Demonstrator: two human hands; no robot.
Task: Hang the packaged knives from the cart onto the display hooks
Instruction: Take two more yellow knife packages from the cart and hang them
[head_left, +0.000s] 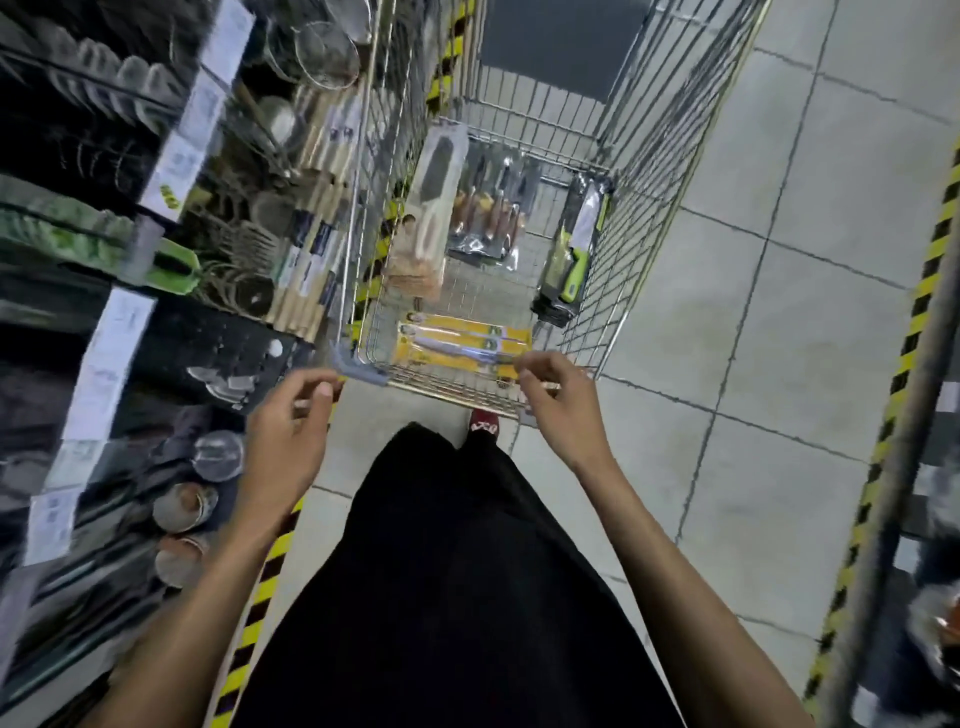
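The wire cart (618, 171) stands straight ahead of me at twelve o'clock, its near rim just beyond my fingertips; my left hand (291, 415) hangs at eleven o'clock beside the cart's blue-grey corner piece (358, 366), fingers loosely curled and nothing in them; my right hand (563, 402) is at one o'clock over the near rim, fingers curled downward, and through the blur I cannot tell whether it grips the wire or only hovers over it. The packaged knives all lie in the cart; a yellow pack (462, 343) lies flat across the near end, just past my right fingers; a beige pack (428, 208) with a broad blade leans on the cart's nine o'clock wall; a dark pack (488, 213) of wooden-handled knives lies beside it towards the far end; a pack with a green-handled knife (571, 244) leans on the three o'clock wall. At nine o'clock run shelves (119, 332) of kitchen utensils; yellow-and-black tape (270, 577) edges the grey tiled floor (779, 364); my red shoe (484, 423) shows under the cart's near end.
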